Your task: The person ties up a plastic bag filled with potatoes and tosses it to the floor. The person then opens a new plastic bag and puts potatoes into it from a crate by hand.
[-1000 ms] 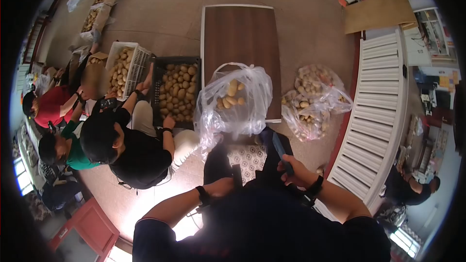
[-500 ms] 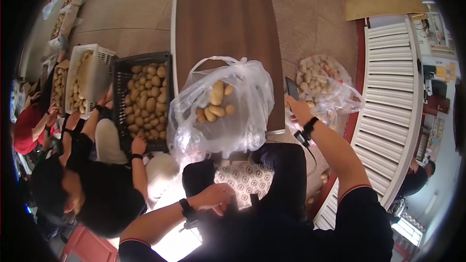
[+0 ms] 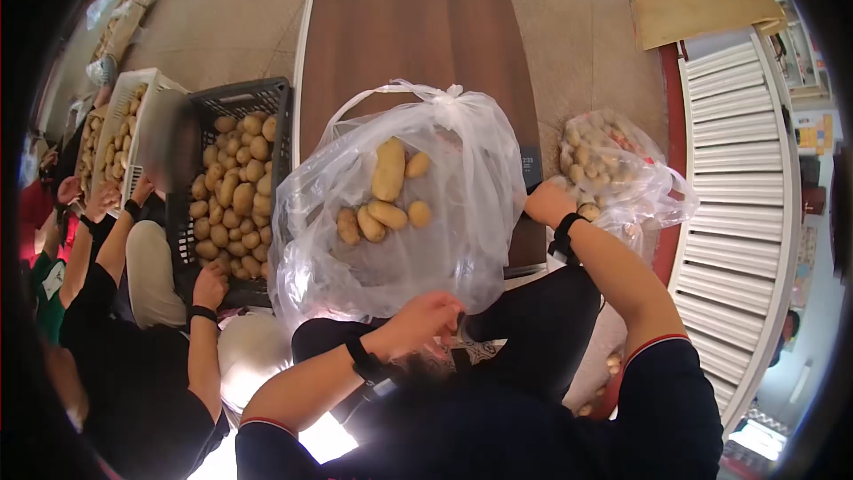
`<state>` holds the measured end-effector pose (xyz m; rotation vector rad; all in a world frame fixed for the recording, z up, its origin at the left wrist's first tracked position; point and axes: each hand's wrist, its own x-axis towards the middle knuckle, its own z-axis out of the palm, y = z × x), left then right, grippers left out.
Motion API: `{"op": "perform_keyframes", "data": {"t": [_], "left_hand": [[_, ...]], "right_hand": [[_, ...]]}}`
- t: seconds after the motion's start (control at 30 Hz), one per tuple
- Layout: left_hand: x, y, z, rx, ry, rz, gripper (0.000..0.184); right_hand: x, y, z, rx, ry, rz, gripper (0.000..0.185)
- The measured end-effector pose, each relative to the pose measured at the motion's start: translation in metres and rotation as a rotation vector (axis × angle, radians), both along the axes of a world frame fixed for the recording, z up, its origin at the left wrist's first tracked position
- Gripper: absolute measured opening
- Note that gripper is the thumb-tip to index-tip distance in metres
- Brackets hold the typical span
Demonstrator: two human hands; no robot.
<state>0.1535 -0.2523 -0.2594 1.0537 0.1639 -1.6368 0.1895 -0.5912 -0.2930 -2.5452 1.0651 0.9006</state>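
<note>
- At the right edge of the bench [image 3: 418, 27], the phone [image 3: 530, 164] sits screen upward, lit digits showing. A second ago it is over the wearer's lap; half a second ago it is held out past that edge. Flat on the top or just above it: cannot tell.
- Right grip [image 3: 550, 202]: fingers bent in at the phone's near end and apparently in contact. Whether they clamp it or only rest there, I cannot tell.
- Left grip [image 3: 428, 316]: now forward of its place over the lap, by the near edge of the clear plastic bag [image 3: 458, 187]. Fingers loosely curled, thumb side parted, nothing plainly held. Touch on the plastic: unclear.
- Bag spread on the near half of the bench, gathered in a knot at its far side. A few potatoes [image 3: 388, 171] lie loosely grouped inside, much as they do half a second ago.
- What it means, as I judge it: the change is in the phone, brought from lap to bench beside the bag. The right side is occupied with it, the left seems free, and the potatoes are untouched by either.
- Round about: to the left, a black crate [image 3: 249, 100] of potatoes with a neighbour's hand [image 3: 211, 284] at its near end; to the right, past the bench, bagged potatoes [image 3: 597, 156] just beyond the right grip.
</note>
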Motion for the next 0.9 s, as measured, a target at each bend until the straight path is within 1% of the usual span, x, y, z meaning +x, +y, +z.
{"op": "perform_keyframes", "data": {"t": [0.03, 0.07, 0.13, 0.17, 0.23, 0.27, 0.3, 0.33, 0.37, 0.4, 0.43, 0.47, 0.5, 0.53, 0.57, 0.6, 0.67, 0.7, 0.73, 0.8, 0.83, 0.87, 0.9], "left_hand": [[-0.001, 0.003, 0.001, 0.034, -0.01, -0.02, 0.027], [-0.002, 0.005, 0.003, 0.036, -0.04, -0.021, 0.027], [-0.005, 0.007, 0.005, 0.052, -0.138, -0.013, 0.026], [-0.01, 0.007, 0.007, 0.054, -0.166, -0.004, 0.026], [-0.027, 0.002, 0.016, 0.011, -0.255, 0.035, 0.025], [-0.037, 0.001, 0.024, 0.001, -0.274, 0.051, 0.024], [-0.044, -0.002, 0.029, 0.002, -0.299, 0.036, 0.025], [-0.053, -0.004, 0.033, 0.01, -0.319, 0.023, 0.025], [-0.062, -0.003, 0.037, 0.034, -0.341, 0.062, 0.025], [-0.072, -0.003, 0.042, -0.02, -0.356, 0.018, 0.025], [-0.08, -0.002, 0.047, -0.078, -0.376, -0.027, 0.025], [-0.086, 0.0, 0.053, -0.063, -0.403, 0.004, 0.025], [-0.093, 0.002, 0.06, -0.107, -0.437, -0.029, 0.025], [-0.097, 0.007, 0.067, -0.151, -0.467, -0.064, 0.026], [-0.099, 0.014, 0.074, -0.138, -0.486, -0.04, 0.026], [-0.101, 0.023, 0.08, -0.159, -0.504, 0.023, 0.025], [-0.107, 0.043, 0.088, -0.171, -0.526, 0.092, 0.025], [-0.109, 0.059, 0.092, -0.157, -0.562, 0.259, 0.022], [-0.11, 0.076, 0.096, -0.147, -0.598, 0.421, 0.02], [-0.116, 0.112, 0.102, 0.014, -0.722, 0.74, 0.015], [-0.116, 0.132, 0.083, 0.018, -0.8, 0.905, 0.012], [-0.119, 0.151, 0.069, 0.106, -0.883, 1.071, 0.009], [-0.123, 0.183, 0.041, 0.298, -0.925, 1.056, 0.012]], "right_hand": [[-0.005, 0.001, 0.005, 0.074, 0.122, 0.071, 0.087], [-0.011, 0.003, 0.006, 0.074, 0.091, 0.072, 0.087], [-0.024, 0.009, 0.008, 0.09, 0.194, 0.181, 0.083], [-0.03, 0.014, 0.013, 0.094, 0.219, 0.222, 0.082], [-0.041, 0.031, 0.029, 0.119, 0.352, 0.319, 0.077], [-0.048, 0.029, 0.022, 0.161, 0.361, 0.35, 0.08], [-0.05, 0.026, 0.023, 0.144, 0.32, 0.481, 0.08], [-0.053, 0.021, 0.025, 0.121, 0.216, 0.561, 0.079], [-0.053, 0.034, 0.056, 0.055, 0.202, 0.478, 0.078], [-0.057, 0.039, 0.079, 0.083, 0.131, 0.485, 0.079], [-0.064, 0.034, 0.081, 0.188, 0.072, 0.35, 0.08], [-0.072, 0.041, 0.105, 0.179, -0.014, 0.335, 0.078], [-0.078, 0.034, 0.115, 0.174, -0.032, 0.392, 0.071], [-0.091, 0.03, 0.124, 0.109, -0.195, 0.502, 0.062], [-0.112, 0.027, 0.132, 0.102, -0.379, 0.456, 0.059], [-0.129, 0.023, 0.134, 0.117, -0.506, 0.352, 0.052], [-0.169, 0.001, 0.113, 0.284, -0.774, 0.072, 0.044], [-0.192, 0.004, 0.115, 0.21, -0.84, 0.097, 0.034], [-0.233, -0.037, 0.041, 0.214, -0.864, 0.121, 0.032], [-0.312, -0.115, -0.101, 0.222, -0.912, 0.171, 0.029], [-0.355, -0.084, -0.107, 0.633, -0.902, -0.162, 0.033], [-0.388, -0.063, -0.121, 0.581, -0.838, 0.038, 0.031], [-0.421, -0.042, -0.134, 0.525, -0.792, 0.235, 0.032]]}}
